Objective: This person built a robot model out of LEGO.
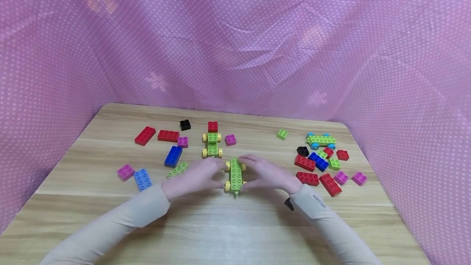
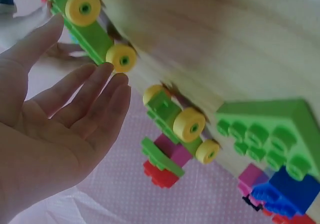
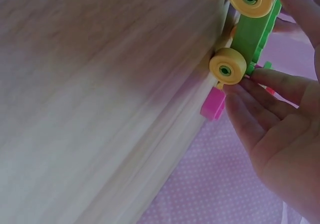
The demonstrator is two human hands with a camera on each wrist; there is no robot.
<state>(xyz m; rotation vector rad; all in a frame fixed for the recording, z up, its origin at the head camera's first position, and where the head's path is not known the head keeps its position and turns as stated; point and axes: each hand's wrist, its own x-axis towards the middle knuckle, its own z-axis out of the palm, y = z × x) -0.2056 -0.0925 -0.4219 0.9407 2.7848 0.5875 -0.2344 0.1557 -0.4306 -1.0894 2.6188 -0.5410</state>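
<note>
A green toy car base (image 1: 236,177) with yellow wheels (image 2: 83,8) stands lengthwise on the table between the two hands. My left hand (image 1: 200,176) is at its left side, fingers mostly straight and fingertips close to a wheel. On the other side is my right hand (image 1: 270,174), its fingertips right at the far wheel (image 3: 228,66) and the thumb near the closer end. Just beyond stands a second green car base (image 1: 212,149) with yellow wheels and a red brick (image 1: 212,126) at its far end. A green studded brick (image 1: 178,170) lies beside the left wrist.
On the left lie red, blue, magenta and black bricks, with a light blue brick (image 1: 142,179) near the left forearm. To the right, several bricks cluster below a green car base with blue wheels (image 1: 321,140). A pink dotted cloth (image 1: 235,52) surrounds the table.
</note>
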